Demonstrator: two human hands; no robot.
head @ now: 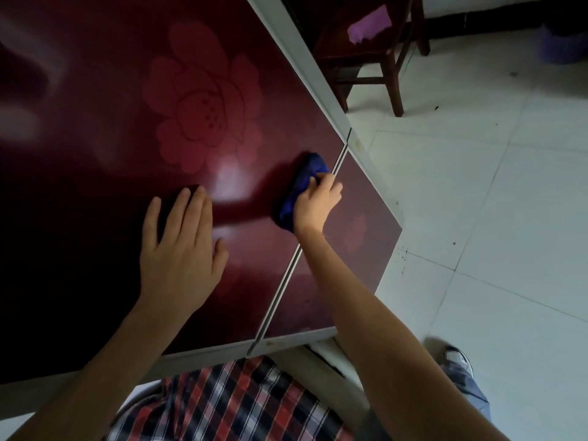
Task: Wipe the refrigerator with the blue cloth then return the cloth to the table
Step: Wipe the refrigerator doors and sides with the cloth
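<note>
We grip bunched blue cloth (310, 167) in right hand (318, 203), pressed on red refrigerator door (111, 138) beside seam (338, 160); left hand (179, 249) flat, fingers straight, on door.

You are not seeing any words, numbers or brand names that can be read here. The dark red refrigerator (95, 138) is showing only a pale flower picture (203, 100) on its big door and a smaller flower (358, 230) on the door next to it. Neither one is carrying any letters.
</note>
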